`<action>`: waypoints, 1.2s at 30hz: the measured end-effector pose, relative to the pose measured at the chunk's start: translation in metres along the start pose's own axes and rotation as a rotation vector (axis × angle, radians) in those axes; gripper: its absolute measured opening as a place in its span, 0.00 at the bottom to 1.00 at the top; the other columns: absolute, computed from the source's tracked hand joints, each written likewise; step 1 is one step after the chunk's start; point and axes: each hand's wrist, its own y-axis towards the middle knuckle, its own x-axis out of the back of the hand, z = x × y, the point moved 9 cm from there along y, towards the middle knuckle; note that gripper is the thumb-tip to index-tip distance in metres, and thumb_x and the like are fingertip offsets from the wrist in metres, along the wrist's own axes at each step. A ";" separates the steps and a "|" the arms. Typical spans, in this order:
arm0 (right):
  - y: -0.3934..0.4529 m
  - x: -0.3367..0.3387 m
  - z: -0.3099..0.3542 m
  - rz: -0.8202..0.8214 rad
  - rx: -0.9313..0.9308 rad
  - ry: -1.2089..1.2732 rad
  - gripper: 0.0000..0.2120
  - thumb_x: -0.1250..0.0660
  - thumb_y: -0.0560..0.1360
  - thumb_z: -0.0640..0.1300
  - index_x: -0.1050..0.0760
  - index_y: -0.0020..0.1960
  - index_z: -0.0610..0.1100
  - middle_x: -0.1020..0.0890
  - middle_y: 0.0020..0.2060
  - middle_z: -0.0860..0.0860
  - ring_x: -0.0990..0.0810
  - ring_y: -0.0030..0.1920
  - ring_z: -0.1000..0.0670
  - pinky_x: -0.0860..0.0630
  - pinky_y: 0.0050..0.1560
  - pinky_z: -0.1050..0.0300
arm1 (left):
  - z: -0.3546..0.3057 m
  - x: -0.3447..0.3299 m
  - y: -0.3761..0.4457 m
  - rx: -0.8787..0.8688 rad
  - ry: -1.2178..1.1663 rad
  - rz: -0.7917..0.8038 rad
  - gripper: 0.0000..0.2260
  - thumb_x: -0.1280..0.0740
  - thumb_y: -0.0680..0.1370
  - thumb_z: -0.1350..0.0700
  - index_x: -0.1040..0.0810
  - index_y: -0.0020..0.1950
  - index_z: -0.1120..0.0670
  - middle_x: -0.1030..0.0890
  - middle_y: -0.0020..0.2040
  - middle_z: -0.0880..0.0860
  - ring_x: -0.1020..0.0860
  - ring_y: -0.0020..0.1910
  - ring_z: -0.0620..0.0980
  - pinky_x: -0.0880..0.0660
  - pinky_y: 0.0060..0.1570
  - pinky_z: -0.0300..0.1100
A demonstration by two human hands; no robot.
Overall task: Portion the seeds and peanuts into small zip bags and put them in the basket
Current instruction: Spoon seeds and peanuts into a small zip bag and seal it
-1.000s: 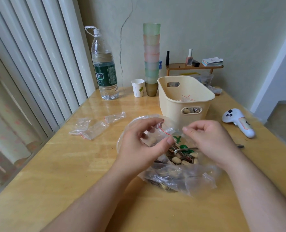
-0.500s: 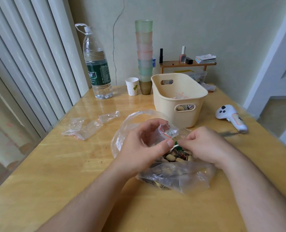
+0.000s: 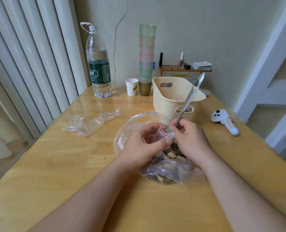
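My left hand (image 3: pixel 144 144) holds a small clear zip bag (image 3: pixel 162 133) with a red seal line, its mouth held open. My right hand (image 3: pixel 190 139) grips a metal spoon (image 3: pixel 190 96); its lower end is at the small bag's mouth and its other end sticks up in front of the basket. Beneath both hands lies a large clear bag of seeds and peanuts (image 3: pixel 169 169), open on the table. The cream basket (image 3: pixel 162 101) stands just behind, with filled bags showing through its handle hole.
Spare empty zip bags (image 3: pixel 87 124) lie to the left. A water bottle (image 3: pixel 98 64), a paper cup (image 3: pixel 131 87) and a stack of cups (image 3: pixel 147 56) stand at the back. A white controller (image 3: pixel 226 121) lies at the right, near the table edge.
My right hand has lifted the spoon out of the large bag and tipped it up, bringing its lower end to the small bag's mouth. My left hand kept holding the small bag.
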 end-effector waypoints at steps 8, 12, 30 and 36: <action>0.004 0.035 0.007 -0.006 0.158 -0.214 0.10 0.31 0.81 0.42 0.19 0.44 0.54 0.18 0.45 0.63 0.20 0.49 0.61 0.31 0.47 0.75 | -0.029 0.000 -0.009 -0.053 -0.090 0.154 0.18 0.22 0.69 0.50 0.16 0.57 0.55 0.16 0.52 0.51 0.20 0.48 0.48 0.23 0.48 0.43; -0.009 0.045 0.006 -0.034 0.276 -0.271 0.06 0.29 0.78 0.36 0.15 0.46 0.44 0.19 0.44 0.65 0.23 0.49 0.71 0.34 0.50 0.79 | -0.019 -0.027 -0.025 0.138 -0.107 0.428 0.21 0.24 0.68 0.49 0.17 0.60 0.54 0.19 0.51 0.52 0.24 0.47 0.54 0.25 0.51 0.54; -0.024 0.032 0.000 -0.046 0.104 -0.201 0.16 0.33 0.81 0.42 0.27 0.35 0.55 0.21 0.33 0.57 0.23 0.38 0.58 0.31 0.37 0.67 | 0.004 -0.020 -0.021 0.343 -0.208 0.373 0.22 0.22 0.70 0.51 0.17 0.63 0.53 0.27 0.56 0.58 0.23 0.56 0.53 0.19 0.57 0.64; -0.014 0.028 -0.036 -0.080 -0.175 0.108 0.10 0.33 0.80 0.41 0.20 0.42 0.50 0.19 0.29 0.51 0.19 0.31 0.48 0.16 0.41 0.39 | 0.001 -0.023 -0.020 0.336 -0.365 0.407 0.16 0.24 0.69 0.53 0.14 0.56 0.49 0.16 0.52 0.55 0.16 0.53 0.53 0.20 0.60 0.66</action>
